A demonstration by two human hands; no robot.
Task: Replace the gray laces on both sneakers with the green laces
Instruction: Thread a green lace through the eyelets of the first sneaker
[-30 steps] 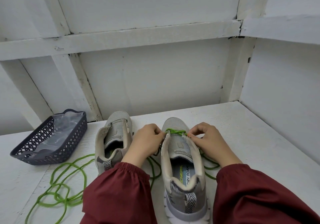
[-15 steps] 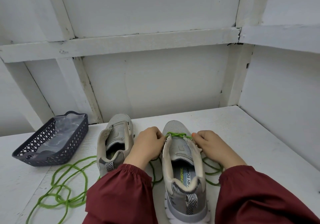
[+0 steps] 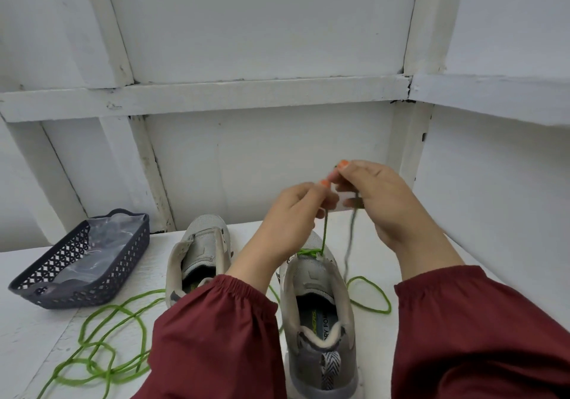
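Note:
Two gray sneakers stand side by side on the white table, heels toward me. The right sneaker (image 3: 320,321) has a green lace (image 3: 308,252) threaded across its lowest eyelets. Both hands are raised above its toe. My left hand (image 3: 293,213) pinches one strand of that lace, which runs taut down to the eyelets. My right hand (image 3: 379,201) pinches the other strand, which hangs blurred beside the shoe and loops on the table (image 3: 370,293). The left sneaker (image 3: 200,250) has no lace in view. A second green lace (image 3: 105,352) lies tangled on the table at the left.
A dark perforated basket (image 3: 92,278) lined with clear plastic sits at the left of the table. White wall panels with wooden battens rise behind and to the right. My dark red sleeves (image 3: 216,337) cover the table's near edge.
Both hands have lifted from the sneaker's eyelets, pulling the two ends of the green lace upward. The camera has tilted up a little.

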